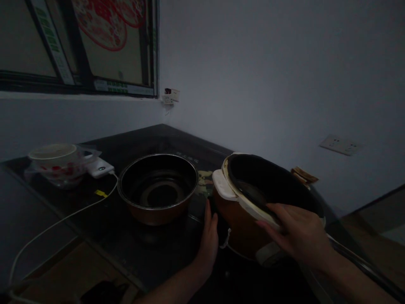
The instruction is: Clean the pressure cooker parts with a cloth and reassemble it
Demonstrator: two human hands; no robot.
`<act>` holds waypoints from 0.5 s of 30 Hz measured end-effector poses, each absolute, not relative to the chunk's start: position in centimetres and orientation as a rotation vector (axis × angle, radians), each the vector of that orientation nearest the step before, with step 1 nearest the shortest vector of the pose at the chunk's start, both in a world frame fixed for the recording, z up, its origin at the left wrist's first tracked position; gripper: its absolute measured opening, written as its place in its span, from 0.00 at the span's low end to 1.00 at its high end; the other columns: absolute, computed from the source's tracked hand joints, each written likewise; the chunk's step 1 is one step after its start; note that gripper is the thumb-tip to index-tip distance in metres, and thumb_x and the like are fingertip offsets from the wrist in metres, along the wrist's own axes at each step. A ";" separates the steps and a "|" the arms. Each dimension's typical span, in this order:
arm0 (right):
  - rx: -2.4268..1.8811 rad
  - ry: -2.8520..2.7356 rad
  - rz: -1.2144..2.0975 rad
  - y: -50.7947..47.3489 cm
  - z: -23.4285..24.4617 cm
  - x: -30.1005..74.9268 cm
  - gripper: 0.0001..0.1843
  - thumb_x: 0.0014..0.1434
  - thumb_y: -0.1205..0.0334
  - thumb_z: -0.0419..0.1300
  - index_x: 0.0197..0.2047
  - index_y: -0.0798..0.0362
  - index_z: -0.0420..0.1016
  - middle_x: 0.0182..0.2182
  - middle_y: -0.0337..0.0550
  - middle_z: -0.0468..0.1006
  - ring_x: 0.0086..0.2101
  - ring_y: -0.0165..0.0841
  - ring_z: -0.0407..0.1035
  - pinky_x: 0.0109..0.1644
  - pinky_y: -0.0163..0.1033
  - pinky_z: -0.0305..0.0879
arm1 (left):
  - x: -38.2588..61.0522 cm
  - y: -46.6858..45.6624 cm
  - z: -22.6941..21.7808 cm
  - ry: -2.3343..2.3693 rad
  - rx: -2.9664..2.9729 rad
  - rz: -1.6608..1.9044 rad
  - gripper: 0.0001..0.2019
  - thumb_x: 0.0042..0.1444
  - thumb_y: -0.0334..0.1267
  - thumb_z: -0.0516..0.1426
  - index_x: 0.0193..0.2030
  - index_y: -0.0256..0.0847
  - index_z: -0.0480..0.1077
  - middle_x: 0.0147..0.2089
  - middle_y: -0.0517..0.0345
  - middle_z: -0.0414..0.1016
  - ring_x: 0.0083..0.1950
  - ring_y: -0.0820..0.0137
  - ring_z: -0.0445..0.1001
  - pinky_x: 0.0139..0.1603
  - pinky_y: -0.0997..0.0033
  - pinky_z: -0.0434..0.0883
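An electric cooker (pixel 237 228) with a brown body and a whitish rim stands on the right of the dark counter, its lid off. A dark inner pot (pixel 303 190) sits in it. My right hand (pixel 297 232) is closed on the pot's near rim, thumb outside and fingers over the edge. Beside the cooker's left side, my left hand (pixel 209 240) is upright with straight fingers, nothing in it; whether it touches the body I cannot tell. Left of that hand rests a wide, round dark pan (pixel 158 211) with a brown outside. The cooker's bottom is in deep shadow.
On the counter (pixel 152 139), a bagged bowl with red marks (pixel 60 164) stands at the left by a white power device (pixel 100 168). Its white cable (pixel 72 213) hangs over the front edge. Wall sockets (pixel 340 145) are behind, and a dark bar runs at lower right.
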State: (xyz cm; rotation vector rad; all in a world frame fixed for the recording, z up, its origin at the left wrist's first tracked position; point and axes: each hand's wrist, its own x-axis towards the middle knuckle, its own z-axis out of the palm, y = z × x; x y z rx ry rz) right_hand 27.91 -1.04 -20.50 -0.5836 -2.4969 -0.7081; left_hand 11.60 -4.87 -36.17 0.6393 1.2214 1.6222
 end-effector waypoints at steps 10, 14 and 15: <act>-0.320 -2.580 -0.753 0.2 -20.4 33.3 0.13 0.63 0.54 0.55 0.46 0.52 0.70 0.30 0.47 0.83 0.29 0.36 0.78 0.31 0.36 0.72 | 10.8 -6.0 -33.8 1.086 1.043 1.719 0.30 0.66 0.50 0.45 0.72 0.47 0.43 0.75 0.62 0.36 0.75 0.67 0.35 0.73 0.63 0.37; -0.252 -2.674 -0.691 1.6 -21.3 37.4 0.18 0.63 0.50 0.54 0.49 0.52 0.73 0.38 0.47 0.83 0.35 0.37 0.79 0.36 0.35 0.74 | 9.7 -5.6 -32.9 1.100 1.168 1.689 0.28 0.67 0.48 0.41 0.72 0.48 0.41 0.75 0.61 0.35 0.75 0.66 0.36 0.74 0.59 0.37; -0.305 -2.687 -0.643 1.8 -21.8 38.4 0.20 0.63 0.49 0.53 0.51 0.52 0.72 0.42 0.48 0.82 0.38 0.39 0.79 0.39 0.37 0.74 | 9.5 -5.5 -32.7 1.099 1.203 1.686 0.28 0.68 0.48 0.41 0.72 0.48 0.40 0.75 0.62 0.34 0.75 0.66 0.35 0.74 0.59 0.37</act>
